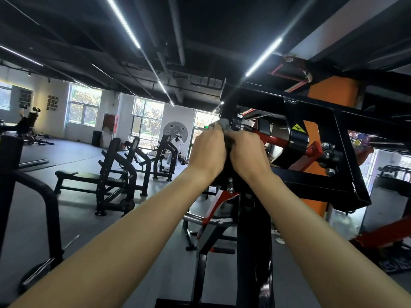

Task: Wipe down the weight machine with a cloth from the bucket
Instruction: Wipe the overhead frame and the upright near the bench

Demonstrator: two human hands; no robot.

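The weight machine (315, 181) is a black steel frame with red arms, rising in front of me on a black upright post (253, 241). Both my arms reach up to the top of that post. My left hand (208, 152) and my right hand (246, 154) sit side by side, fingers curled over a grey cloth (222, 125) bunched against the frame. Only the cloth's upper edge shows above my knuckles. The bucket is not in view.
Several black benches (106, 181) stand in a row to the left on the grey floor. A black curved rail (44, 196) is close at the left. An orange pillar (331, 94) rises behind the machine. A person in white (175, 150) stands far back.
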